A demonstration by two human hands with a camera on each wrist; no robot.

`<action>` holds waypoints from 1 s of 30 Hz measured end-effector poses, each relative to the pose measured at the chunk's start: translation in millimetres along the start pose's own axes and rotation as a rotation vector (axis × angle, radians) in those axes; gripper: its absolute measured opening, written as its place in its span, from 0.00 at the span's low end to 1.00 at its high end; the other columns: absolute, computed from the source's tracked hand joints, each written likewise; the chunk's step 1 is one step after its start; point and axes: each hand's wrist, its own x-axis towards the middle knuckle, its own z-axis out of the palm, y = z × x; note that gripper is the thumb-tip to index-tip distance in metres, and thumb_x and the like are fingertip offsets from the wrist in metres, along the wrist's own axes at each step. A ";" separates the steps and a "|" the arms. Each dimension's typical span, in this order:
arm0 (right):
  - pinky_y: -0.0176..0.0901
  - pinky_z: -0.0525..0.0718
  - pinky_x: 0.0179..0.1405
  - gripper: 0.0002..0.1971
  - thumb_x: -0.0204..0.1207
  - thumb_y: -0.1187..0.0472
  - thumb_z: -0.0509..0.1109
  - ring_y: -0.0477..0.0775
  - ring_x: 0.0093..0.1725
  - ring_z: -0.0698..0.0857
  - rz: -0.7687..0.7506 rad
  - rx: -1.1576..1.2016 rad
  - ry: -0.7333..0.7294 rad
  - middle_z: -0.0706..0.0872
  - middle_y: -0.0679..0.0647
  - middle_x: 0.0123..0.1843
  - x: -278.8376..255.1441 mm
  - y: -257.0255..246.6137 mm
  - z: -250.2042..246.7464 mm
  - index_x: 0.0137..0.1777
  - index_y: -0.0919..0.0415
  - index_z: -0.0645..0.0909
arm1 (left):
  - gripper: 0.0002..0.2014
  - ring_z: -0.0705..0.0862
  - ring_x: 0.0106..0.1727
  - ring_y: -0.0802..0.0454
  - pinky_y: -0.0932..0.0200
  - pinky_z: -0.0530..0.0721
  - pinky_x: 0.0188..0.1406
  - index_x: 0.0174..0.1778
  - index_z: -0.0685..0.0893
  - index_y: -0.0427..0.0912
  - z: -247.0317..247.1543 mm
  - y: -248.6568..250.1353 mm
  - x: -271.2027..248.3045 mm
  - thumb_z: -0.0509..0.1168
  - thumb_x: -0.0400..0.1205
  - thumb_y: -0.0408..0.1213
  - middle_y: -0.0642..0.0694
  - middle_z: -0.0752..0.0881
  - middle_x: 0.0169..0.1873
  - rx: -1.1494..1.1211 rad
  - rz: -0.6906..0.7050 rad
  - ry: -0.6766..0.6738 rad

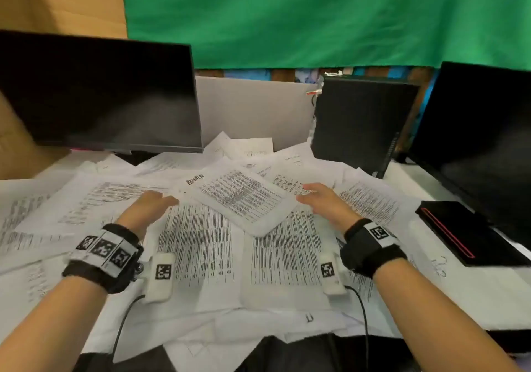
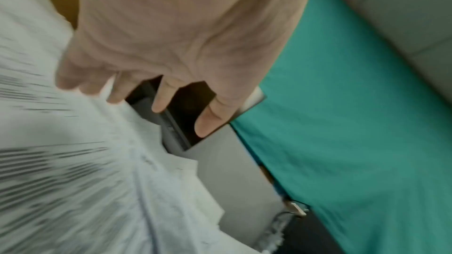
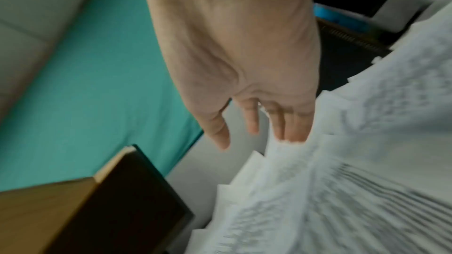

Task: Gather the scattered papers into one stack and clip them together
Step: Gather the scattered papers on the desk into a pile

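Two monitors (image 1: 97, 92); left hand (image 1: 152, 203), right hand (image 1: 321, 199) spread over papers (image 1: 201, 242).

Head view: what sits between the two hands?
In the head view, a tilted white printed paper sheet lies between the left hand and right hand, on top of other scattered white printed papers. Neither hand grips it.

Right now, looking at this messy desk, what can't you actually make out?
- Printed text on the papers: too small in the head view, motion-blurred in both wrist views.
- A clip: none identifiable in any view.
- Desk surface: largely covered by sheets.
- Whether the left hand or right hand touches paper: unclear, blurred.
- Monitor stand: hidden behind papers.
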 end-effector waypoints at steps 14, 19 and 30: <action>0.57 0.78 0.63 0.16 0.84 0.64 0.63 0.71 0.68 0.79 -0.048 -0.570 0.560 0.80 0.70 0.69 14.6 -25.2 -38.4 0.69 0.70 0.76 | 0.36 0.80 0.65 0.33 0.34 0.77 0.65 0.70 0.73 0.35 23.3 -60.2 39.2 0.79 0.68 0.41 0.33 0.81 0.65 -0.178 -0.162 -0.198; 0.50 0.77 0.42 0.08 0.88 0.60 0.57 0.58 0.47 0.81 -0.462 -0.554 0.821 0.84 0.59 0.52 -3.6 -81.9 -34.7 0.59 0.63 0.74 | 0.29 0.74 0.70 0.30 0.34 0.72 0.71 0.72 0.68 0.28 25.5 -75.1 38.3 0.69 0.77 0.34 0.32 0.74 0.72 -0.429 -0.265 -0.111; 0.43 0.71 0.38 0.14 0.83 0.55 0.68 0.52 0.45 0.78 -0.530 -0.434 0.196 0.82 0.58 0.43 116.0 -138.9 15.3 0.47 0.69 0.83 | 0.26 0.85 0.50 0.40 0.45 0.87 0.49 0.77 0.68 0.42 36.0 -90.4 43.9 0.64 0.83 0.42 0.37 0.81 0.65 -0.829 -0.216 0.019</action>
